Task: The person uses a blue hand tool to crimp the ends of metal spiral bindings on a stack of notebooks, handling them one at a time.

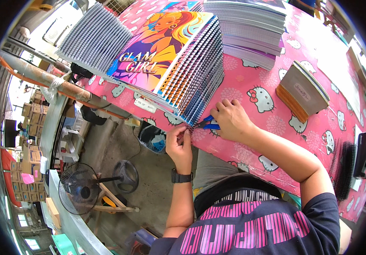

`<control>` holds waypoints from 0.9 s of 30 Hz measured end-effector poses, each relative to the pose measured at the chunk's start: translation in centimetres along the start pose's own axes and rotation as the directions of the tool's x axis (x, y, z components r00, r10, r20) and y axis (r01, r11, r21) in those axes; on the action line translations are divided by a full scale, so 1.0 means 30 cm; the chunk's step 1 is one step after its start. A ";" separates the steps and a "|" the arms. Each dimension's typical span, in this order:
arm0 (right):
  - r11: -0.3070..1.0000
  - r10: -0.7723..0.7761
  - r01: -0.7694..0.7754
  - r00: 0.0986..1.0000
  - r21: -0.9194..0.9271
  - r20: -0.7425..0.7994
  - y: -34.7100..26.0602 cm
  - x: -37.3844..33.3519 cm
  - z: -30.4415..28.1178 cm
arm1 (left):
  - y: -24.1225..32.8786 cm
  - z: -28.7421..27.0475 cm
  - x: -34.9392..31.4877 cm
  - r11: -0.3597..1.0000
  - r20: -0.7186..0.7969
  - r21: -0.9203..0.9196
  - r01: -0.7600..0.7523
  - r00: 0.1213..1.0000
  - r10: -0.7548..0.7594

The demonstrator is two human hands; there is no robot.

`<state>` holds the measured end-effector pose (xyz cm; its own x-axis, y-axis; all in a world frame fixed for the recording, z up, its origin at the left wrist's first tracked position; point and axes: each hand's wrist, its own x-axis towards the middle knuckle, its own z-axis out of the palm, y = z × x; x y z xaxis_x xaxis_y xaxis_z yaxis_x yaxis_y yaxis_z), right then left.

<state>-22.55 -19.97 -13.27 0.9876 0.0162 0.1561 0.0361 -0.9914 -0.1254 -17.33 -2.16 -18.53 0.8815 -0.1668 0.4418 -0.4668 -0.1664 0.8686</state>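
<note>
A tall stack of spiral-bound notebooks [149,55] with a colourful illustrated cover stands at the table's near edge, coil edges facing right. At its nearest lower corner, my right hand [234,121] is closed round blue-handled pliers [211,123]. The pliers' dark jaws point left, at the coil ends low in the stack. My left hand [178,145], a black watch on its wrist, has thumb and fingers pinched together right beside the jaws. Whatever lies between those fingertips is too small to make out.
More spiral-bound notebooks [93,40] stand at the far left, and a tall pile of unbound pages [247,32] at the back. To the right are a grey-and-brown block [303,91] and black coils [343,170]. Below the table edge are a lined bin [153,138] and a fan [80,188].
</note>
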 end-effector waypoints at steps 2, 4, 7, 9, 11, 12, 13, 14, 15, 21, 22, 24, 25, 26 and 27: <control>1.000 0.005 -0.005 1.000 -0.008 0.024 -0.006 0.005 0.003 | -0.009 -0.003 -0.011 0.999 0.064 0.047 -0.015 0.998 0.012; 1.000 0.018 -0.019 0.998 0.004 0.055 -0.013 0.009 0.002 | -0.015 -0.007 -0.016 0.995 0.097 0.091 -0.047 0.995 0.039; 0.982 0.094 -0.120 0.979 0.143 0.178 -0.011 0.007 0.004 | -0.012 0.005 -0.018 0.985 0.101 0.145 -0.094 0.992 0.080; 0.979 0.100 -0.135 0.971 0.153 0.218 -0.002 0.003 -0.012 | 0.004 0.011 -0.012 0.977 0.089 0.191 -0.093 0.993 0.077; 0.984 0.089 -0.120 0.972 0.134 0.218 0.005 -0.003 -0.028 | 0.005 0.011 -0.014 0.981 0.079 0.181 -0.076 0.995 0.062; 0.989 0.074 -0.098 0.977 0.109 0.198 0.007 -0.005 -0.035 | 0.006 0.011 -0.016 0.982 0.073 0.176 -0.066 0.996 0.053; 0.994 0.059 -0.075 0.982 0.084 0.179 0.009 -0.006 -0.037 | 0.001 0.010 -0.016 0.982 0.079 0.174 -0.069 0.995 0.056; 0.997 0.057 -0.064 0.988 0.040 0.143 0.007 -0.006 -0.032 | -0.007 0.006 -0.013 0.982 0.086 0.171 -0.074 0.994 0.060; 0.999 0.054 -0.054 0.993 -0.004 0.107 0.001 -0.003 -0.021 | -0.011 0.005 -0.011 0.983 0.093 0.169 -0.079 0.994 0.064; 0.994 0.099 -0.093 0.987 -0.050 0.126 -0.023 0.001 -0.030 | 0.000 0.004 -0.006 0.981 0.124 0.183 -0.062 0.992 0.040; 0.994 0.108 -0.103 0.987 -0.047 0.117 -0.024 -0.002 -0.032 | 0.003 0.003 -0.004 0.980 0.125 0.192 -0.053 0.992 0.029; 0.991 0.127 -0.121 0.983 -0.055 0.129 -0.024 -0.004 -0.036 | 0.007 0.006 -0.003 0.978 0.128 0.208 -0.033 0.992 0.006; 0.990 0.137 -0.130 0.981 -0.059 0.135 -0.024 -0.004 -0.038 | 0.009 0.006 -0.003 0.976 0.122 0.217 -0.024 0.993 -0.003; 0.990 0.127 -0.118 0.984 -0.073 0.125 -0.026 -0.002 -0.032 | 0.011 0.007 -0.002 0.974 0.120 0.227 -0.017 0.993 -0.011; 0.990 0.116 -0.106 0.987 -0.088 0.116 -0.030 0.002 -0.021 | 0.012 0.008 -0.002 0.972 0.118 0.236 -0.009 0.993 -0.019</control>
<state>-22.60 -19.15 -12.53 0.9961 -0.0841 0.0262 -0.0825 -0.9951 -0.0543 -17.57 -2.44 -18.30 0.8757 -0.2770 0.3955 -0.4786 -0.3897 0.7868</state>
